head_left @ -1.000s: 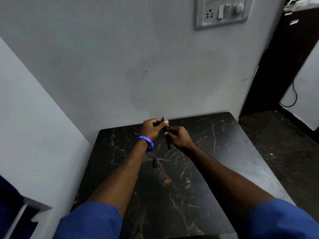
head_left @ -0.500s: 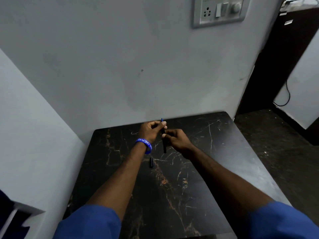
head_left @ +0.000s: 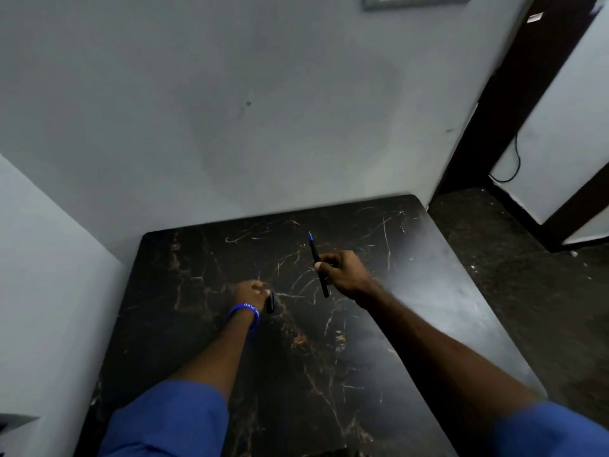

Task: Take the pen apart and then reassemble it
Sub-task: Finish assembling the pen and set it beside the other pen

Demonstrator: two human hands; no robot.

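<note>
Right hand (head_left: 342,272) grips the pen (head_left: 318,263), blue tip up, above the table (head_left: 428,291). Left hand (head_left: 250,293) closes on the cap (head_left: 270,301) lying on the table.

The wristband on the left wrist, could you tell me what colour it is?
The wristband is blue with white lettering, seen in the head view.

Table (head_left: 428,291): set in a corner, walls behind and to its left; open floor to its right.
Right hand (head_left: 342,272): above the table's far middle, closed around the pen body (head_left: 318,263), whose tip points away and up.
Left hand (head_left: 250,293): nearer and left of the right hand, low over the table.
Cap (head_left: 270,301): on the table at the left hand's fingertips, probably touching them.
Wristband (head_left: 244,312): on the left wrist.
</note>
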